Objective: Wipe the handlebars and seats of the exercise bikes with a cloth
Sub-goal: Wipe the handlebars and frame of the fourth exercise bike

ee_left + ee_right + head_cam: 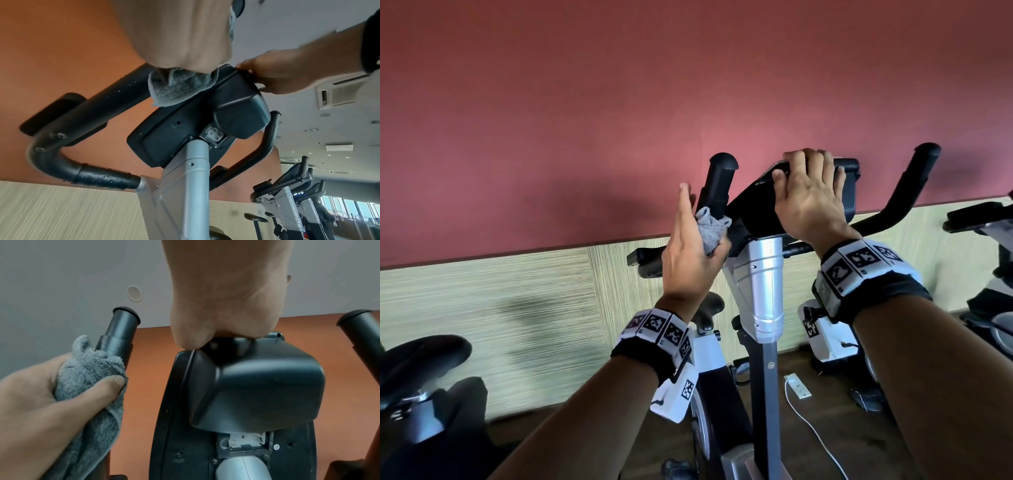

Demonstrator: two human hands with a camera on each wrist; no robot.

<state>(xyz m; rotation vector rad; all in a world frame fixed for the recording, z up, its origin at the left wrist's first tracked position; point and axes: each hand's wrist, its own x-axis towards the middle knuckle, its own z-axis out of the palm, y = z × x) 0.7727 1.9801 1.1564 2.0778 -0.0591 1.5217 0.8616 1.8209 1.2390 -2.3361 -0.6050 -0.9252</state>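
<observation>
My left hand wraps a grey cloth around the lower part of the bike's black left handlebar. The thumb presses the cloth to the bar, and the index finger points straight up beside it. My right hand grips the top edge of the black console, fingers curled over it. The right handlebar rises bare further right. This bike's dark seat shows partly behind my left wrist. From below, the cloth hangs under my left palm.
A silver post carries the console. Another bike's black seat is at lower left, and a further bike stands at the right edge. A white power strip with its cable lies on the floor. The red wall is close behind.
</observation>
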